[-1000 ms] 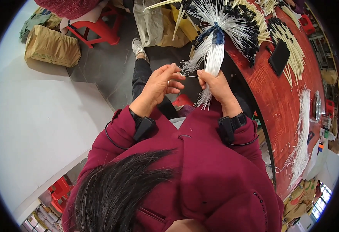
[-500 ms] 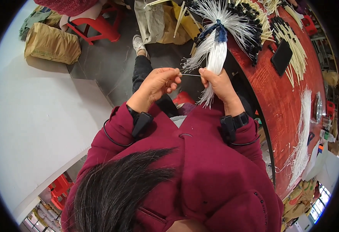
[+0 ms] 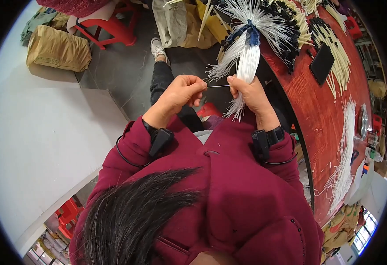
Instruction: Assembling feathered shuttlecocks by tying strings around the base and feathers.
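White strand bundle (image 3: 247, 66) held mid-scene, left of red table (image 3: 321, 119) | right hand (image 3: 251, 95) clamped on bundle | left hand (image 3: 180, 93) pinches single strand (image 3: 217, 86) | risk: strand slips if pinch loosens, bundle frays.

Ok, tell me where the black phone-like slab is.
In the head view, the black slab lies flat on the red table, upper right, beyond the right hand, between black-tipped strands and cream sticks.

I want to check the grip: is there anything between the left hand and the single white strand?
Nothing visible. The left hand pinches the strand directly; the strand runs straight to the bundle that the right hand grips.
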`<state>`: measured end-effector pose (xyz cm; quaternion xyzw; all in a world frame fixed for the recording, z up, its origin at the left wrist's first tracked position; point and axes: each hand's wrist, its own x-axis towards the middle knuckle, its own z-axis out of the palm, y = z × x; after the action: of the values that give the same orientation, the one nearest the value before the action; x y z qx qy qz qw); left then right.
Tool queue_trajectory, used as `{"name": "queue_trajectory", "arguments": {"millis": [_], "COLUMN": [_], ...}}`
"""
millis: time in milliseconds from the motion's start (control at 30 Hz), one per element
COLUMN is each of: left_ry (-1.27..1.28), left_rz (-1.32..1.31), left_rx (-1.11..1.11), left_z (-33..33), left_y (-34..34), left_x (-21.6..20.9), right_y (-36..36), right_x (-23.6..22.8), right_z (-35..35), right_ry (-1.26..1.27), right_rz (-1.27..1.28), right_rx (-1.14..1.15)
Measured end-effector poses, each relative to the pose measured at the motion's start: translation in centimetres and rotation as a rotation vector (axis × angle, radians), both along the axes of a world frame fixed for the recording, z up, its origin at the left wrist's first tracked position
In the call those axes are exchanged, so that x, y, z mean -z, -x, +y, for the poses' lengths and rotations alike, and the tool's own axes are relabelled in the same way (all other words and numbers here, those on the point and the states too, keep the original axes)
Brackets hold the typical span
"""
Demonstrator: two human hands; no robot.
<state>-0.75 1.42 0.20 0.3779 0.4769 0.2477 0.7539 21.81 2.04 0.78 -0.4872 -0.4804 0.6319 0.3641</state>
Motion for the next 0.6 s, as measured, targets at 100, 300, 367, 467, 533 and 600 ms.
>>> {"name": "queue_trajectory", "arguments": {"millis": [100,300,367,467,533,600], "left_ry": [0.126,0.401,0.351,0.304,0.264,0.251], "left_rz": [-0.142,-0.384,-0.39,-0.34,-0.232,-0.231], "left_rx": [0.015,-0.039,-0.04,-0.078,-0.141,-0.142], "left_z": [-0.1,-0.8,-0.8,-0.7,-0.6,-0.6], "left_y": [0.6,1.4,1.1,0.6,0.4,0.5], "left_x": [0.3,1.2,1.9,0.7,-0.3,-1.1], "right_y": [-0.3,-0.2,-0.2,-0.4,-0.3,0.0], "right_x": [0.1,0.4,0.6,1.1,1.1,0.9], "right_z": [0.1,0.2,0.3,0.3,0.3,0.2], "right_ry": [-0.001,0.003,0.003,0.037,0.035,0.035], "right_rz": [-0.01,-0.034,-0.04,0.018,0.036,0.075], "right_rx": [-0.004,-0.015,-0.019,0.051,0.051,0.06]}}
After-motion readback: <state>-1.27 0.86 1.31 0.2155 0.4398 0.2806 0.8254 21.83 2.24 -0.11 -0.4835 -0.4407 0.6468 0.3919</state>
